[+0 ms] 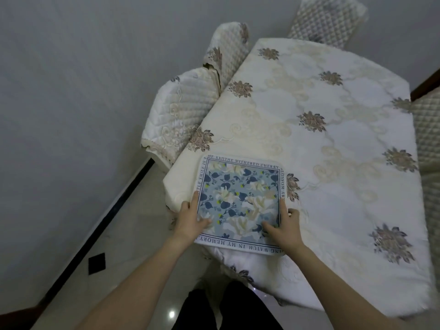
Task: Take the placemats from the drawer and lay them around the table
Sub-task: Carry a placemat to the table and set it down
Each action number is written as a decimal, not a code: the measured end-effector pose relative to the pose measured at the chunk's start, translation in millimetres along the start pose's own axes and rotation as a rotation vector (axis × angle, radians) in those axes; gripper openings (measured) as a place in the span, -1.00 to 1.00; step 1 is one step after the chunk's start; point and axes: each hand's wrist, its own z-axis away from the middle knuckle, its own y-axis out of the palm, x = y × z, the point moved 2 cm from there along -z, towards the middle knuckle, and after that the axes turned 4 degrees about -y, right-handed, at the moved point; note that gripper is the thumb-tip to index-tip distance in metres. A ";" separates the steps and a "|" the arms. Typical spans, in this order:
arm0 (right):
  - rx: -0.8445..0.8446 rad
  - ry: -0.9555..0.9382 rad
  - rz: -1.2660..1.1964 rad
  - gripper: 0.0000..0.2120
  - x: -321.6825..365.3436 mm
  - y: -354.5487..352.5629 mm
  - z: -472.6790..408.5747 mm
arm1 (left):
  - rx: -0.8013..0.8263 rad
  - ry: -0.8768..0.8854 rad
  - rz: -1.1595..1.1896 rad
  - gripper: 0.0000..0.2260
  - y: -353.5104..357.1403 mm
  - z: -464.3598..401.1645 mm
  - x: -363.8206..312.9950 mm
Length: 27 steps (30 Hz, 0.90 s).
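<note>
A square placemat (240,203), white-bordered with a blue-and-cream floral print and a line of dark capital lettering round its edge, lies flat on the near corner of the table (333,139). The table is covered by a cream embroidered tablecloth (316,196) with scattered brown-pink flower motifs. The mat's near edge reaches the table's near edge, and its left edge lies close to the cloth's left fold.

Left hand (190,216): on the mat's left side, index finger stretched along the left border, thumb lying across the printed field. Whether the other fingers sit under the edge cannot be told.

Right hand (282,226): on the mat's right side, index finger straight along the right border, thumb lying on the print, remaining fingers curled on the cloth just beside the mat. The two hands are well apart, one at each side edge.

Two chairs in cream quilted covers flank the table, one at the left (188,108), one at the far side (326,17). Another quilted surface (426,129) shows at the right. Pale glossy floor tiles (123,246) below, with a dark strip at the foot of the grey wall (71,91). Dark trouser legs (214,308) show at the bottom.
</note>
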 end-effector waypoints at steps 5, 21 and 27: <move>0.049 -0.002 0.193 -0.19 -10.4 6.8 -0.7 | -0.031 0.062 -0.344 -0.23 1.8 2.5 1.6; -0.077 -0.298 0.571 -0.44 -22.1 40.9 -9.6 | -0.036 0.352 -0.727 -0.42 32.2 -8.3 8.7; -0.075 -0.312 0.550 -0.44 -27.3 42.9 -12.2 | -0.037 0.352 -0.758 -0.42 34.2 -10.0 7.5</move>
